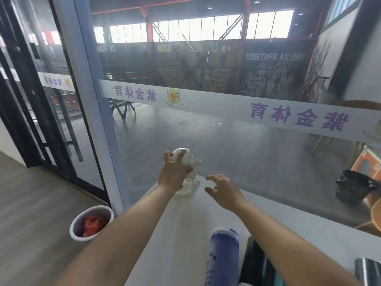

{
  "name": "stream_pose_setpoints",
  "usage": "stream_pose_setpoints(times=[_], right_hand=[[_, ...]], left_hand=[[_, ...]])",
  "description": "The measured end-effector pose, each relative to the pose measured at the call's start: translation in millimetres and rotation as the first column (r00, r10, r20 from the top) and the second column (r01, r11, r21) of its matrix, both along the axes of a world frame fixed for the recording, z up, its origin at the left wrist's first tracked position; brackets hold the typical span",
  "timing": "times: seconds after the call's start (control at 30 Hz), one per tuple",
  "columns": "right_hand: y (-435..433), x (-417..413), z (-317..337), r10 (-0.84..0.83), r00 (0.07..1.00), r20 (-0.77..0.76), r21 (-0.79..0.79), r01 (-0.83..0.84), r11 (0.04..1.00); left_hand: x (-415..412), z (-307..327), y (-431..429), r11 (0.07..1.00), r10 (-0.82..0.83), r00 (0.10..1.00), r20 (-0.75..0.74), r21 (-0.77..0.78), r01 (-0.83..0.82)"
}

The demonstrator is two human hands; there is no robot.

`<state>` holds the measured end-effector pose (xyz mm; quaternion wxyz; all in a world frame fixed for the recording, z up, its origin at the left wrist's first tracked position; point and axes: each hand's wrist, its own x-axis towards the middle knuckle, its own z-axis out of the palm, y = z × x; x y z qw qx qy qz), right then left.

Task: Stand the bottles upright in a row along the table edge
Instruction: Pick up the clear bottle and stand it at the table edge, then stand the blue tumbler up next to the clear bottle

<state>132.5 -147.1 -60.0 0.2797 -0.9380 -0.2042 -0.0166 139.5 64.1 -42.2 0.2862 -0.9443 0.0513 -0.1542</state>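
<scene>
Left hand (175,172) grips a clear bottle (185,162) standing at the table's (175,234) far end. Right hand (224,191) hovers beside it, fingers spread. Blue bottle (222,256) stands near. Bucket (91,222) on the left holds red stuff.

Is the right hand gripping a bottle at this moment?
No. The right hand hovers open above the table, touching nothing, while the left hand grips the clear bottle.

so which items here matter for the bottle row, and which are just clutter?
Job items:
clear bottle, gripped by left hand
blue bottle
black bottle
right hand, open
table

Clutter:
white bin on floor
black bag behind the glass
</scene>
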Motion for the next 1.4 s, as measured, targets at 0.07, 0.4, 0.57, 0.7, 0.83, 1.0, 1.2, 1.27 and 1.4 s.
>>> stream_pose_setpoints(times=[0.07, 0.4, 0.57, 0.7, 0.83, 1.0, 1.2, 1.27, 1.4], right_hand=[[-7, 6, -2, 0.012, 1.000, -0.008, -0.025, -0.012, 1.000], [-14, 6, -7, 0.040, 0.998, -0.048, -0.101, -0.045, 0.994], [-23, -7, 0, 0.017, 0.990, -0.137, -0.108, -0.032, 0.994], [-31, -28, 19, 0.016, 0.982, -0.190, -0.150, -0.046, 0.988], [-36, -57, 32, 0.009, 0.984, -0.178, -0.192, -0.044, 0.981], [-40, -97, 38, 0.017, 0.994, -0.110, -0.194, -0.039, 0.980], [-48, -125, 35, -0.015, 0.992, -0.123, -0.182, -0.007, 0.983], [-50, -130, 34, -0.026, 0.991, -0.133, -0.191, 0.001, 0.982], [-51, -124, 28, -0.103, 0.978, -0.183, -0.111, 0.084, 0.990]], left_hand=[[23, -6, 7, 0.998, 0.037, 0.999, -0.016, -0.044, -0.037], [47, -7, 3, 0.751, 0.070, 0.988, -0.137, -0.645, -0.143], [13, -6, -8, 0.606, 0.107, 0.962, 0.252, -0.783, 0.138], [-48, -9, -44, 0.536, -0.131, 0.981, 0.140, -0.822, 0.189], [-111, -7, -83, 0.463, -0.187, 0.914, -0.361, -0.853, -0.243], [-161, -9, -110, 0.400, -0.194, 0.745, -0.639, -0.745, -0.534], [-183, -15, -120, 0.228, -0.257, 0.706, -0.660, -0.751, -0.619], [-185, -18, -119, 0.168, -0.242, 0.725, -0.644, -0.764, -0.623], [-177, -20, -110, 0.108, -0.128, 0.833, -0.539, -0.842, -0.528]])
